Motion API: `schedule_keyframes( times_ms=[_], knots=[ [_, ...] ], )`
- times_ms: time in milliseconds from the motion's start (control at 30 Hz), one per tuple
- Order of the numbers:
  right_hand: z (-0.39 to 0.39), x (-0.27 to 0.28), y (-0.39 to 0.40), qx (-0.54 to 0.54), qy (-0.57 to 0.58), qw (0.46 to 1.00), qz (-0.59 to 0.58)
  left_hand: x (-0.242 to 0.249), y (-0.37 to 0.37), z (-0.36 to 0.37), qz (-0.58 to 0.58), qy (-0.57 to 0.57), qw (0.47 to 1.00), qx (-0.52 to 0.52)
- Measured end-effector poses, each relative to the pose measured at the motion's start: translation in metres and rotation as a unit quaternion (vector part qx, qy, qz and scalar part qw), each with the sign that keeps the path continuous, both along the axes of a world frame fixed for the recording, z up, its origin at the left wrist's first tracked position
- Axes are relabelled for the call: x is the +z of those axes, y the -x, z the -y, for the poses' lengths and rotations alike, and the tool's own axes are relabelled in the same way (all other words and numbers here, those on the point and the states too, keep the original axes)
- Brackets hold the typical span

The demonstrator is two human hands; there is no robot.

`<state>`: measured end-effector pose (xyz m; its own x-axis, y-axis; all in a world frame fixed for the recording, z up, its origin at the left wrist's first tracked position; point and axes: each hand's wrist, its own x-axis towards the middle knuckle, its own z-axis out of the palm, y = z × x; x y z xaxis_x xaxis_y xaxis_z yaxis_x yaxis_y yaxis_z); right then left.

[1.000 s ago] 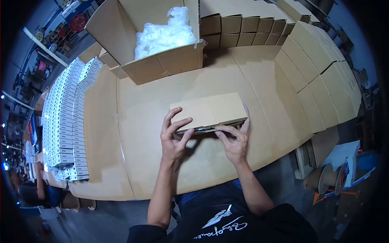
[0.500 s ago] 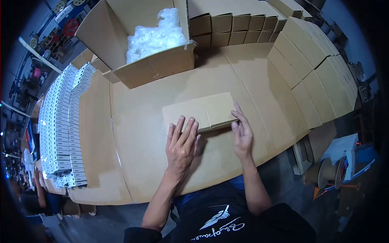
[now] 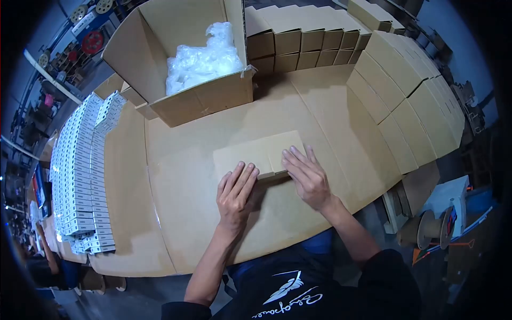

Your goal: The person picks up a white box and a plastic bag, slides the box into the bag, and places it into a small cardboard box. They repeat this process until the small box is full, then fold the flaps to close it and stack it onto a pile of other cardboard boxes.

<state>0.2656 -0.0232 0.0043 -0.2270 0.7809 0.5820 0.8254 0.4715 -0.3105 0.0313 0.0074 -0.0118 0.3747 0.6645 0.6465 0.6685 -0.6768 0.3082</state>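
Observation:
A small brown cardboard box [image 3: 256, 149] lies on the cardboard-covered table [image 3: 197, 213] in front of me, its lid down. My left hand [image 3: 233, 194] rests on the near left part of the box, fingers stretched out along its front edge. Over the near right corner lies my right hand [image 3: 308, 178], its fingers extended flat on the lid. Neither hand is wrapped round anything. The inside of the box is hidden.
Behind it stands a large open carton [image 3: 208, 104] holding bubble wrap [image 3: 205, 61]. White small boxes [image 3: 80, 176] are stacked at the left. Brown boxes line the back [image 3: 304, 40] and right [image 3: 410, 106]. A cable spool [image 3: 429, 229] sits beyond the right edge; another person's arm [image 3: 48, 248] shows far left.
My right hand has moved from the box's right end onto its lid, fingers now flat there. My left hand stays on the left part. The whole view has shifted slightly.

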Motion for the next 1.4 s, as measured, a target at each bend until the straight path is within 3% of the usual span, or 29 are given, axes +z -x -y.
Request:
schedule_keyframes(
  times_ms=[333,700,867,1400],
  knots=[
    [-0.020,-0.006,0.017,-0.025,-0.001,0.995,-0.095,-0.001,0.001,-0.027,0.074,0.030,0.996,-0.036],
    [-0.015,-0.034,0.045,-0.042,0.009,0.962,-0.271,-0.013,-0.016,-0.006,0.180,0.020,0.982,0.053],
    [-0.014,-0.022,0.054,-0.089,0.008,0.965,-0.248,-0.005,-0.024,-0.001,0.188,0.081,0.974,0.101],
    [-0.017,-0.018,0.069,-0.144,0.041,0.962,-0.230,0.006,-0.029,-0.005,0.209,0.133,0.965,0.089]
  ],
)
